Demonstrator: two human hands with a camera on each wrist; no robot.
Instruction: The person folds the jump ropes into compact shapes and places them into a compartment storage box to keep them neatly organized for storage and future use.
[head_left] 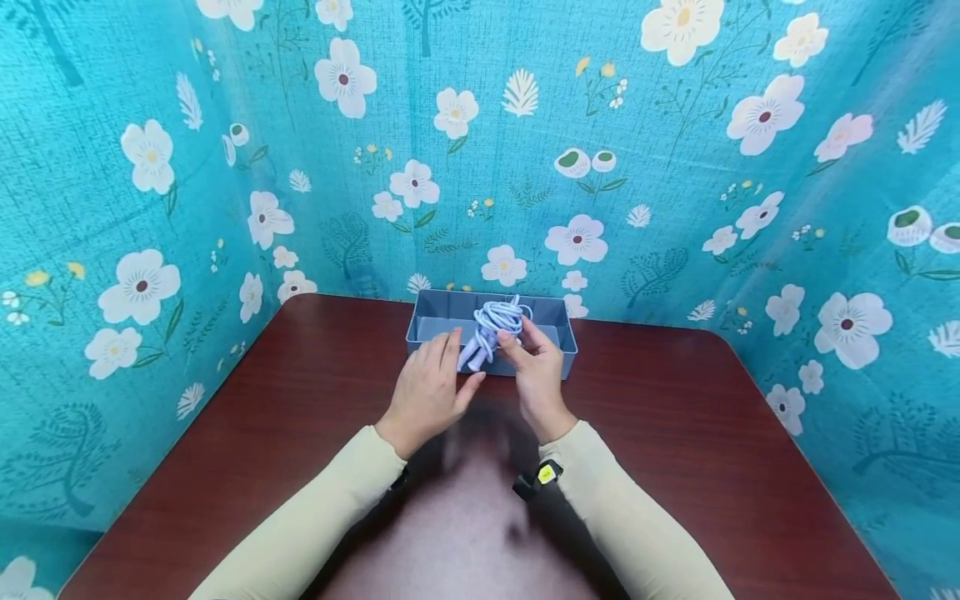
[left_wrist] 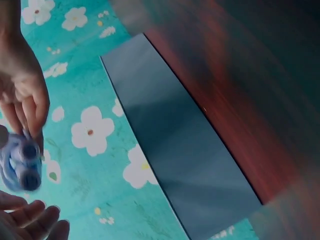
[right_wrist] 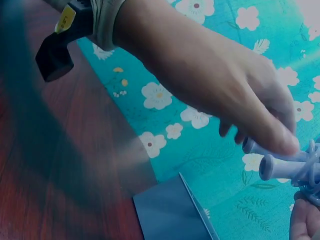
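A lavender jump rope (head_left: pixel 497 319), its cord wound in loops about two handles (right_wrist: pixel 280 167), is held up above the grey bin. My right hand (head_left: pixel 542 375) pinches the bundle between thumb and fingers from the right side. Beside the handle ends, my left hand (head_left: pixel 431 385) has its fingers extended. In the left wrist view those left fingers (left_wrist: pixel 37 220) lie just under the jump rope (left_wrist: pixel 20 165), spread and relaxed. The right wrist view shows my right thumb lying along a handle, with part of the bundle cut off by the frame edge.
An open rectangular grey bin (head_left: pixel 420 329) stands at the back of the dark red-brown table (head_left: pixel 322 417). Behind and at both sides hangs a turquoise flowered cloth (head_left: pixel 480 167). A small black device (head_left: pixel 536 479) is strapped to my right wrist.
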